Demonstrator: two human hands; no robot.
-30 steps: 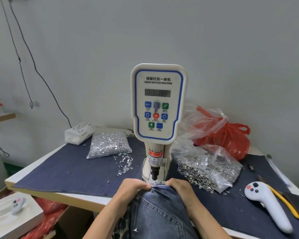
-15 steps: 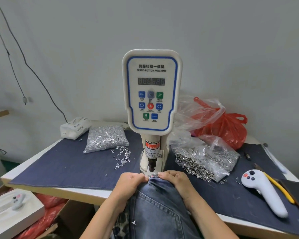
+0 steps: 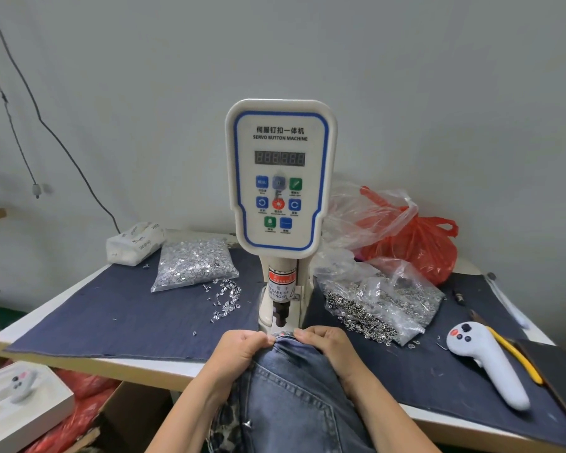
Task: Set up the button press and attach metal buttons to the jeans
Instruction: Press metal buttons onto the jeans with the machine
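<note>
Your left hand [image 3: 239, 349] and right hand [image 3: 324, 346] both curled, pinching jeans [image 3: 291, 397] edge, lower centre of frame, just under the button press [image 3: 281, 191] head, centre of frame

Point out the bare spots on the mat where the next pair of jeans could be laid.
Most open: the mat left of the press, in front of the stud bag. A smaller patch lies between the eyelet bag and the white controller. Behind the press it is crowded.
</note>
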